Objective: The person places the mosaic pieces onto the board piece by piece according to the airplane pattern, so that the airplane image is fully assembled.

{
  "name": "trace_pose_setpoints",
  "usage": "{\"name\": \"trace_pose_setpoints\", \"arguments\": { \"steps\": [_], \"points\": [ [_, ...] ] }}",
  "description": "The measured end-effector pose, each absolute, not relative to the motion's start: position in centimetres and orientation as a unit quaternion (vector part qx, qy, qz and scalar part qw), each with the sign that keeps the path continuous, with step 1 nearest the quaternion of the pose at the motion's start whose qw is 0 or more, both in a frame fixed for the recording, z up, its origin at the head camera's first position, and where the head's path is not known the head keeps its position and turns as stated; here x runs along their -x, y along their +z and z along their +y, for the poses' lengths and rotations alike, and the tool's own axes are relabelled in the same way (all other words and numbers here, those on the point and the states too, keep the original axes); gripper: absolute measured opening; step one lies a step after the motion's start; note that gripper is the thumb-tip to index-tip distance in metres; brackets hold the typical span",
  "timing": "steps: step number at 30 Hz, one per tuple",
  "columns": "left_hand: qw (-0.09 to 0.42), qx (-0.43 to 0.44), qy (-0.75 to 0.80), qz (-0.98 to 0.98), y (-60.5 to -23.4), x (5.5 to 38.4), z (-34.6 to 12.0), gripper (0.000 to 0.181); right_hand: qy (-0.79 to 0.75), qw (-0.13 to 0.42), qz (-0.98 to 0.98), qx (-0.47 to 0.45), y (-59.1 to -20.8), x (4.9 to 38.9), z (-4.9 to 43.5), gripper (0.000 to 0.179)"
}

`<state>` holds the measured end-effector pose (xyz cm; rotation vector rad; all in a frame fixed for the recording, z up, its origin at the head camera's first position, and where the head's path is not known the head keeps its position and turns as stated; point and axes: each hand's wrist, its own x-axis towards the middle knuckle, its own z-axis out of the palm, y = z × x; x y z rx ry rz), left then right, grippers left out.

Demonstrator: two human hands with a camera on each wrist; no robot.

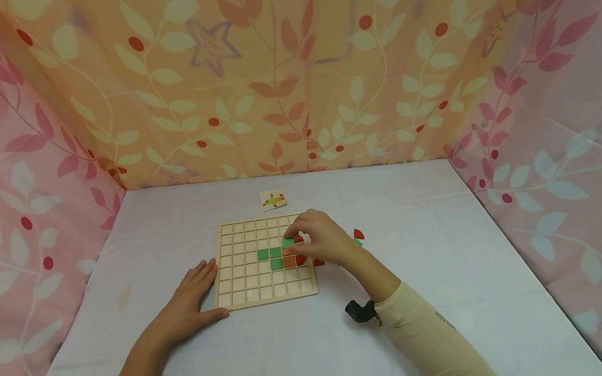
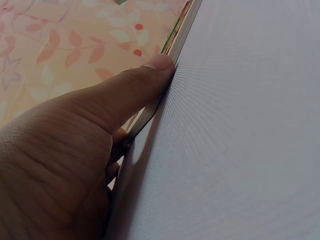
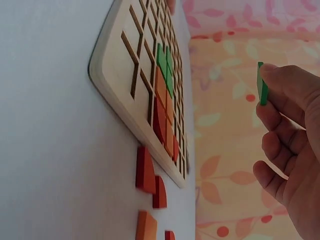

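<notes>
A square wooden grid board (image 1: 237,285) lies flat on the white table. My left hand (image 1: 190,295) is spread around its near left corner, thumb at the front edge and straight fingers along the left side. Over the board's right part, my right hand (image 1: 325,238) pinches a thin green tile (image 3: 262,84) between thumb and fingertips. Below it, green squares (image 1: 276,263), orange squares (image 1: 289,262) and red rounded-edge pieces (image 1: 301,260) sit in the grid cells. My right fingers partly cover that cluster in the head view.
Behind the board lies a small card (image 1: 273,200) with a coloured pattern. Loose pieces lie right of the board, among them a red quarter-round (image 1: 359,234), a red piece (image 3: 145,170) by the board edge and an orange one (image 3: 146,227). Floral curtains (image 1: 283,84) enclose the table (image 1: 434,295).
</notes>
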<state>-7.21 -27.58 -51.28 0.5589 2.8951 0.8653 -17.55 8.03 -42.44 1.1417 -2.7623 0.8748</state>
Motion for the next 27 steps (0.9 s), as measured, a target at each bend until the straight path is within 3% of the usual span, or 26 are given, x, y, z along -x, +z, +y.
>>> {"name": "trace_pose_setpoints", "arguments": {
  "steps": [27],
  "points": [
    [0.047, -0.173, 0.284, 0.942, -51.5, 7.3, -27.7, 0.114, 0.196, -0.001, -0.887, -0.419, -46.2, 17.7, 2.0, 0.023]
  ]
}}
